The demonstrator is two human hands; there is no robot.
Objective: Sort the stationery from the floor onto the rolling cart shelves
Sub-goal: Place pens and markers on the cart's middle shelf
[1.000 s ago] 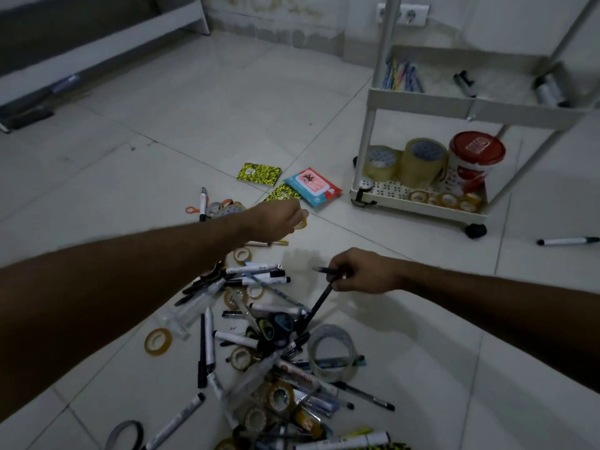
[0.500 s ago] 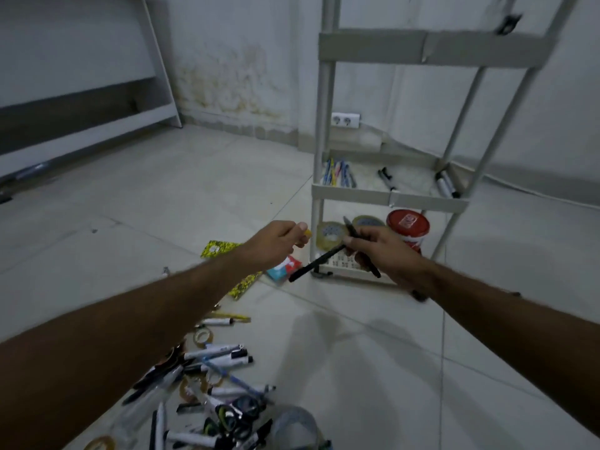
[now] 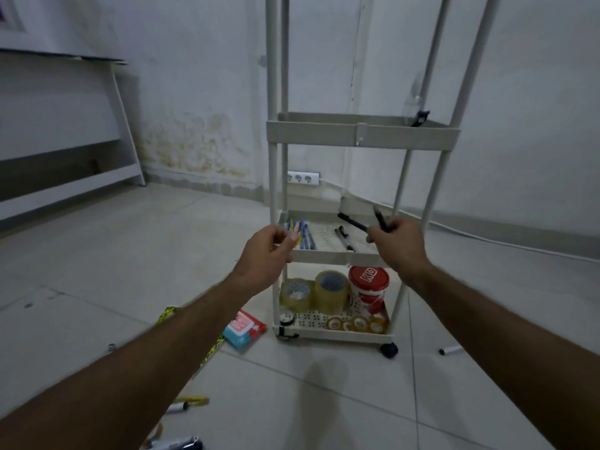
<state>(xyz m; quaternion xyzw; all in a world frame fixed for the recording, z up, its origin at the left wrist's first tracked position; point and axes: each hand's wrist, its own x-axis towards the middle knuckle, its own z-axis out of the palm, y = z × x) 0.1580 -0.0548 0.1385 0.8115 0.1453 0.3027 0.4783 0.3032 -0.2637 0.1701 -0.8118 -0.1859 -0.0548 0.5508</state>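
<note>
Black pens [image 3: 363, 224], two, pinched in R hand [image 3: 397, 243] over cart's mid shelf [image 3: 334, 256]. L hand [image 3: 268, 254] pinches sth small, yellowish, can't ID. Lay pens flat beside black ones [image 3: 344, 239] there, w/o hitting the post.

The white metal-framed rolling cart [image 3: 362, 134] runs out past the top edge, so its upper posts are cut off. The left hand [image 3: 268, 256] pinches a small yellowish item [image 3: 296, 239] too small and blurred to identify. The right hand [image 3: 397, 243] covers the lower ends of 2 thin black pens [image 3: 354, 222]. A dark clip-like object [image 3: 421, 117] on the upper shelf is unclear. White markers [image 3: 181, 443] at the bottom edge are cropped.
</note>
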